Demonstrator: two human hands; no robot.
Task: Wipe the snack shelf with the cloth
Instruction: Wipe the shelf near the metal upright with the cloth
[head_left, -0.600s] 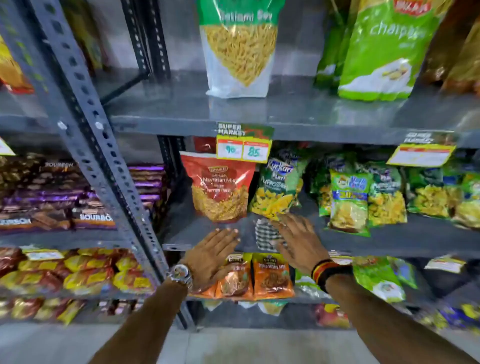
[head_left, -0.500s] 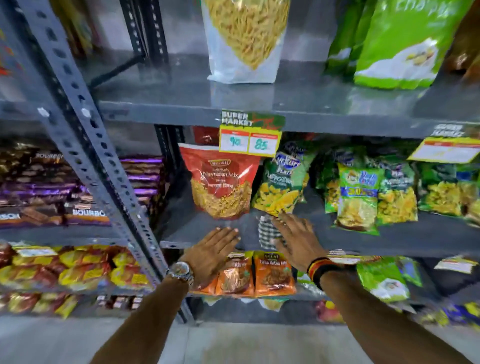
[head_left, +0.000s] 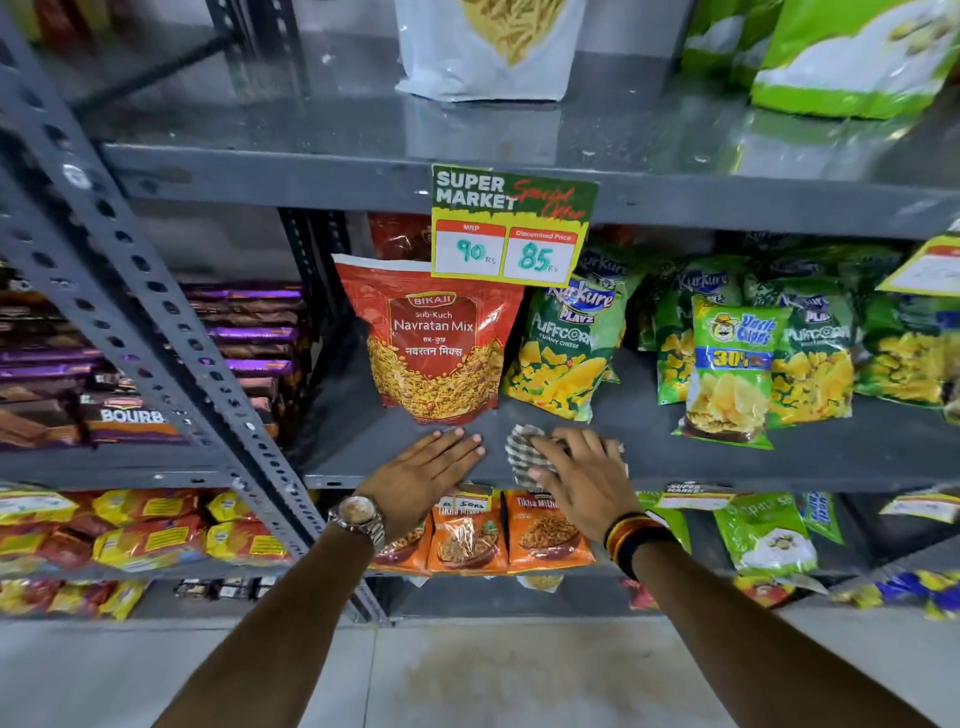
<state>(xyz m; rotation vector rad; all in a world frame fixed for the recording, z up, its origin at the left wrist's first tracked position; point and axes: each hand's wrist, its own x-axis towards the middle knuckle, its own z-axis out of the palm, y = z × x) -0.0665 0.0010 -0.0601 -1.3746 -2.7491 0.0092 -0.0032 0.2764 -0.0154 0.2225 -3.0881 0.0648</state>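
So the person's standing right up against the grey metal snack shelf (head_left: 779, 457), both arms stretched out onto it. I'll use the red Navratan Mix bag (head_left: 434, 338) as the anchor, since it's the big obvious thing.

Just in front of that bag, at its lower edge, the left hand (head_left: 423, 470) lies flat on the shelf, palm down, fingers (head_left: 457, 441) straight and close together, holding nothing. The fingertips sit just short of the bag's bottom; can't tell if they touch it. There's a silver watch (head_left: 361, 517) on that wrist.

Off to the right of the red bag and a little nearer the shelf's front edge is the checked cloth (head_left: 524, 449), black and white, bunched up on the shelf surface. The right hand (head_left: 582, 475) is on top of it, fingers spread and fairly straight, pressing it down rather than gripping it. Part of the cloth pokes out on the side toward the red bag, and a bit hangs by the front lip. That wrist has a stack of red, yellow and black bands (head_left: 634, 535).

Right beside the red bag, further right, a green Puffcorn packet (head_left: 566, 358) leans up, and beyond that there's a row of more green packs, including an Uncle Chipps one (head_left: 727, 374). Hanging above the red bag from the shelf overhead is a price tag (head_left: 511, 228) reading 90 and 85. Below the bag, one shelf down, orange snack packets (head_left: 545, 530) stand in a row. Left of the bag, past the perforated upright (head_left: 171, 332), are purple and brown Bourbon biscuit packs (head_left: 124, 415).
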